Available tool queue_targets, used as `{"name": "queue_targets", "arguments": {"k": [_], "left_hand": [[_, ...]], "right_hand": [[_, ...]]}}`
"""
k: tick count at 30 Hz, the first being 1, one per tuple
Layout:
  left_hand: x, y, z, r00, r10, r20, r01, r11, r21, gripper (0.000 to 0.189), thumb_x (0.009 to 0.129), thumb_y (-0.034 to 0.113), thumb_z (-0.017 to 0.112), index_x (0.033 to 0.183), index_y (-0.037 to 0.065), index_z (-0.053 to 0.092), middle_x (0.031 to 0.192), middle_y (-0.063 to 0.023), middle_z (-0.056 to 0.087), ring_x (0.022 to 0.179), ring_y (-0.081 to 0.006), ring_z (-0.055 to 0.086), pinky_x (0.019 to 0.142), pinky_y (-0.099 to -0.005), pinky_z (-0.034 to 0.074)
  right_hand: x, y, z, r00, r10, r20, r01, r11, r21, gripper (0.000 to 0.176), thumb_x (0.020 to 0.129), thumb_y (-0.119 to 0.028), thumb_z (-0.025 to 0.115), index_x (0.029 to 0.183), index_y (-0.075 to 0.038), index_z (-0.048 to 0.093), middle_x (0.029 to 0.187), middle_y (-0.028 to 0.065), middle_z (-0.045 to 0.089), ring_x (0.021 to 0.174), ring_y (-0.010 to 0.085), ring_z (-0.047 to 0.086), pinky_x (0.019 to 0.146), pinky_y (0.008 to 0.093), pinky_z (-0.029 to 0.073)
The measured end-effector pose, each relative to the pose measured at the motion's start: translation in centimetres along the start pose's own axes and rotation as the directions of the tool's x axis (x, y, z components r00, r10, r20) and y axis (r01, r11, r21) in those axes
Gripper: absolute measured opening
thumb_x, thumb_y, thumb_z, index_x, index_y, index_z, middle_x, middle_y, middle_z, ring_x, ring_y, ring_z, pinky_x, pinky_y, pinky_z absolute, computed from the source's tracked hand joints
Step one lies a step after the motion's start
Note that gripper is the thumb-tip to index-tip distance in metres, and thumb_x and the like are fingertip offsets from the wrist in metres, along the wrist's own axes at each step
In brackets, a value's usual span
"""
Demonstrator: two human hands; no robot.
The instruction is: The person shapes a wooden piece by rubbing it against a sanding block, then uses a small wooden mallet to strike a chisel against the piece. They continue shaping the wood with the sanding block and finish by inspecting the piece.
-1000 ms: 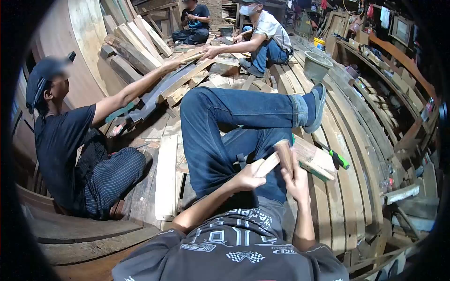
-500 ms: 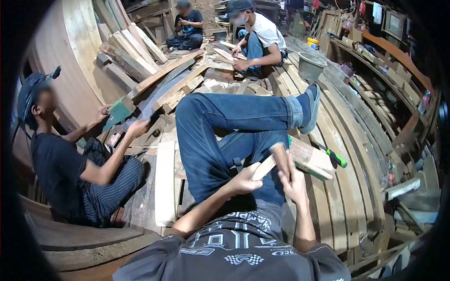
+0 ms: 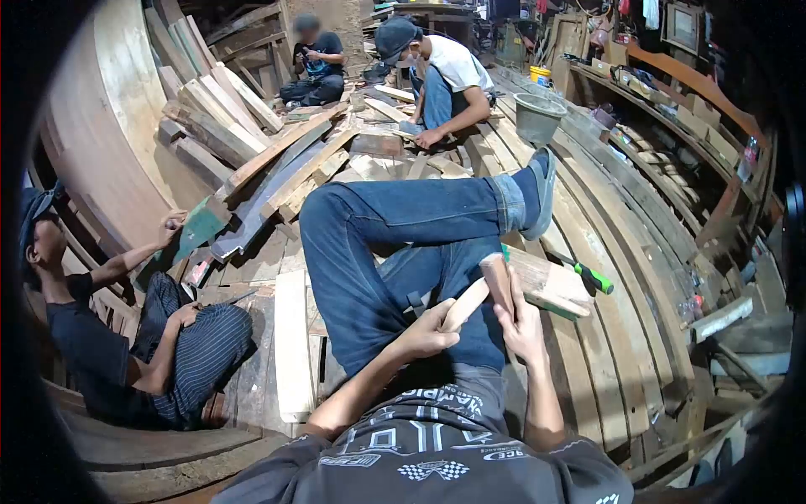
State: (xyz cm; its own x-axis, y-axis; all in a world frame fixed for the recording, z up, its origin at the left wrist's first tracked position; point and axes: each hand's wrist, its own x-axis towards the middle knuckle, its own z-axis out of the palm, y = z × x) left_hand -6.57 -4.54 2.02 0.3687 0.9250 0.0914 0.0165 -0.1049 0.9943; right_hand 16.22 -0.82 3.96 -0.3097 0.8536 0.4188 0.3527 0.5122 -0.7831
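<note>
My left hand (image 3: 426,333) is closed round a short pale wood piece (image 3: 467,306) that slants up to the right over my lap. In my right hand (image 3: 522,326) is a darker brown wood block (image 3: 497,282), held nearly upright with the thumb and fingers along its sides. The pale piece's upper end meets or nearly meets the brown block; whether they touch I cannot tell. Just right of my thigh lies a wooden block with a green underside (image 3: 550,282). Beyond it is a tool with a green and black handle (image 3: 594,278).
A pale board (image 3: 292,344) lies left of my bent leg (image 3: 353,252). At the left a seated person (image 3: 105,336) holds a green-bladed handsaw (image 3: 201,228). Two more people sit or crouch at the back among wood pieces. A grey bucket (image 3: 537,119) stands beyond my foot.
The view has shifted slightly. The person at the left has lowered one hand from the long board to their knee. The person in white leans lower. Both my hands keep their wood pieces.
</note>
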Motion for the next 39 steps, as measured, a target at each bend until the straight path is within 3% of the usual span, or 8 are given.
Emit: {"name": "queue_targets", "arguments": {"k": [8,10,23,24,28,32,36,39], "left_hand": [[0.5,0.1,0.4,1.0,0.013,0.025,-0.011,0.998,-0.059,0.033,0.079,0.001,0.061,0.11,0.006,0.051,0.081,0.0047,0.043,0.071,-0.0066,0.041,0.063,-0.0241,0.037],[0.5,0.1,0.0,1.0,-0.015,0.026,0.016,1.0,-0.024,0.037,0.079,0.006,0.063,0.113,0.005,0.05,0.086,0.0038,0.045,0.075,-0.0066,0.043,0.065,-0.0234,0.038],[0.1,0.4,0.5,0.999,-0.015,-0.046,0.017,0.999,0.04,0.036,0.08,0.007,0.063,0.114,0.004,0.051,0.089,0.0034,0.048,0.078,-0.0068,0.045,0.067,-0.0244,0.038],[0.1,1.0,0.5,0.996,-0.013,-0.093,0.017,0.999,0.042,0.036,0.08,0.007,0.063,0.113,0.004,0.051,0.088,0.0035,0.047,0.077,-0.0067,0.044,0.066,-0.0241,0.037],[0.4,-0.1,-0.3,0.998,0.041,0.044,-0.044,0.997,0.068,0.032,0.08,0.004,0.062,0.11,0.002,0.051,0.085,0.0042,0.047,0.073,-0.0062,0.044,0.062,-0.0235,0.036],[0.5,0.1,-1.0,0.999,0.009,0.04,-0.014,0.993,0.118,0.032,0.079,0.007,0.063,0.109,0.003,0.052,0.086,0.004,0.046,0.072,-0.0065,0.043,0.061,-0.0232,0.036],[0.4,0.5,0.4,1.0,0.012,0.016,-0.012,1.0,0.019,0.028,0.077,0.008,0.062,0.101,0.004,0.048,0.083,0.0011,0.045,0.075,-0.0086,0.043,0.066,-0.0266,0.039],[0.6,-0.1,-0.7,1.0,0.026,-0.009,-0.026,0.999,0.047,0.026,0.079,0.002,0.061,0.102,0.003,0.048,0.085,0.0013,0.046,0.077,-0.0083,0.043,0.067,-0.027,0.04]], "right_hand": [[0.0,-0.3,0.5,0.999,-0.029,-0.025,0.03,0.998,0.046,0.071,0.086,-0.018,0.066,0.149,-0.008,0.037,0.105,0.0269,0.067,0.094,0.0419,0.068,0.083,0.0418,0.054],[-0.8,-0.5,2.1,0.919,-0.386,0.079,0.393,0.909,-0.135,0.074,0.086,-0.018,0.067,0.15,-0.004,0.033,0.109,0.0284,0.065,0.097,0.0427,0.067,0.085,0.041,0.054],[-0.6,-2.6,1.7,0.996,0.012,0.083,-0.017,0.998,0.059,0.07,0.087,-0.014,0.062,0.149,-0.001,0.033,0.119,0.03,0.062,0.106,0.0424,0.064,0.088,0.0392,0.052],[-0.9,-2.1,2.6,0.949,-0.302,0.094,0.313,0.941,-0.128,0.07,0.086,-0.016,0.066,0.149,-0.007,0.037,0.107,0.0276,0.066,0.093,0.0407,0.069,0.078,0.0412,0.055],[0.2,-0.5,1.4,0.999,-0.047,-0.019,0.048,0.997,0.057,0.067,0.088,-0.017,0.064,0.148,-0.004,0.037,0.111,0.0273,0.066,0.098,0.0409,0.067,0.083,0.0423,0.054],[-1.2,-1.2,2.6,0.924,-0.332,0.189,0.359,0.923,-0.135,0.066,0.09,-0.019,0.063,0.149,-0.005,0.036,0.101,0.0284,0.067,0.093,0.0416,0.068,0.077,0.0443,0.054],[0.5,-1.4,1.4,0.998,0.048,-0.038,-0.044,0.993,0.112,0.069,0.09,-0.018,0.064,0.151,-0.008,0.033,0.096,0.0275,0.068,0.088,0.0426,0.068,0.074,0.0423,0.054],[-1.1,-1.9,2.4,0.919,-0.345,0.192,0.367,0.925,-0.094,0.068,0.089,-0.017,0.065,0.15,-0.008,0.036,0.099,0.026,0.068,0.086,0.0439,0.067,0.075,0.042,0.055]]}}
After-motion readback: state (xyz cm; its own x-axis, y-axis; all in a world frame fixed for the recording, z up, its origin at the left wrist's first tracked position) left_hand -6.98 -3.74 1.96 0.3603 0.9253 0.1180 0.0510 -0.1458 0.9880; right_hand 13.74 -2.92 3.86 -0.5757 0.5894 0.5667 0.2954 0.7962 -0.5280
